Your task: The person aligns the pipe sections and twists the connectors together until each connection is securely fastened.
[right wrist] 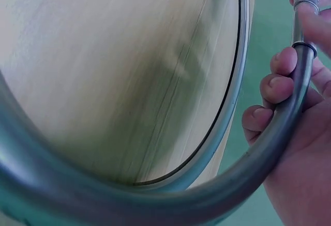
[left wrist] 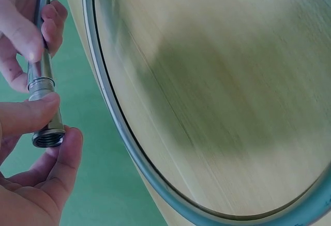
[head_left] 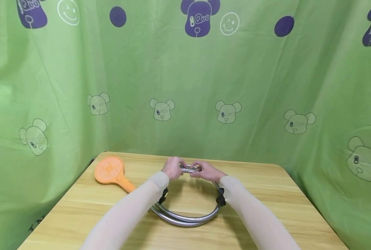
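A silver shower hose (head_left: pixel 187 224) curls into a loop on the wooden table. At the far side my left hand (head_left: pixel 172 169) pinches its metal end fitting (left wrist: pixel 47 139) between thumb and fingers; the fitting's open mouth shows an inner thread in the left wrist view. Right beside it, my right hand (head_left: pixel 209 172) grips the hose just behind the fitting, fingers curled round it as the right wrist view shows. An orange shower head (head_left: pixel 109 170) lies face up at the left, its handle partly hidden by my left forearm.
The pale wooden table (head_left: pixel 266 198) has rounded far corners. A green curtain (head_left: pixel 191 135) with bear and smiley prints hangs behind it and on both sides. Dark straps with small devices (head_left: pixel 221 198) sit on both wrists, close to the hose loop.
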Demonstrator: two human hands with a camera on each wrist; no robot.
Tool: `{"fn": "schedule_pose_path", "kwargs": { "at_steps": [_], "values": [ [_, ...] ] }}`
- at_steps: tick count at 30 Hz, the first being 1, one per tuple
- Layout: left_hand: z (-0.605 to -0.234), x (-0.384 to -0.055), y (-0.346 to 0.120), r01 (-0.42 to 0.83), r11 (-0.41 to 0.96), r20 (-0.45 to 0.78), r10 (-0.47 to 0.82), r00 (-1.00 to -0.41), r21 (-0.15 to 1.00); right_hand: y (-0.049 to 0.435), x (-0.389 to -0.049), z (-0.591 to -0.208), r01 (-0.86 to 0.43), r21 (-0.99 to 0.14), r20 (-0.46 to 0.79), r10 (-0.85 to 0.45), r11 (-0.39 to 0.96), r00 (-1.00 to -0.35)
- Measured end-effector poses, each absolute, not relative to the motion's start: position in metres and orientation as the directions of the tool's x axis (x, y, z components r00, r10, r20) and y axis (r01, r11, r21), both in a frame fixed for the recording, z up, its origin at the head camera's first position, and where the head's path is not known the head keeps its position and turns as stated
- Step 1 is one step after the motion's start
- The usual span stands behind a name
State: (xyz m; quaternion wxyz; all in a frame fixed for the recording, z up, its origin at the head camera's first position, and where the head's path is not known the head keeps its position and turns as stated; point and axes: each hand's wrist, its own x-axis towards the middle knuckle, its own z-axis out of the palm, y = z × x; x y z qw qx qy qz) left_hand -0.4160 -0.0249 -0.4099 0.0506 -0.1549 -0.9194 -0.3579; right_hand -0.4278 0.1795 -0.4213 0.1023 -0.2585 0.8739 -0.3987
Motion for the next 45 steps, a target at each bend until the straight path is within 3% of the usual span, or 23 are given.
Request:
{"fn": "schedule_pose_path", "kwargs": {
  "at_steps": [10, 22, 31, 39, 45],
  "values": [
    [-0.4102, -0.4154, -0.0252, 0.3, 0.706, 0.183, 0.239, -0.954, 0.641, 0.1797, -0.4286, -0.4259, -0.433, -0.733, 0.101, -0.545, 0.524, -0.832],
    [-0.4087, -0.414, -0.0235, 0.312, 0.716, 0.197, 0.242, -0.95, 0.625, 0.1842, -0.4342, -0.4224, -0.437, -0.681, 0.009, -0.591, 0.587, -0.807],
    [-0.4098, -0.4157, -0.0257, 0.329, 0.709, 0.217, 0.247, -0.944, 0.624, 0.1815, -0.4333, -0.4227, -0.376, -0.7, -0.03, -0.552, 0.607, -0.834],
    [-0.4115, -0.417, -0.0284, 0.35, 0.709, 0.249, 0.248, -0.936, 0.612, 0.1774, -0.4297, -0.4263, -0.412, -0.714, 0.084, -0.515, 0.566, -0.853],
    [-0.4096, -0.4144, -0.0285, 0.307, 0.696, 0.203, 0.229, -0.952, 0.649, 0.1763, -0.4296, -0.4273, -0.44, -0.72, 0.128, -0.521, 0.537, -0.844]
  ]
}}
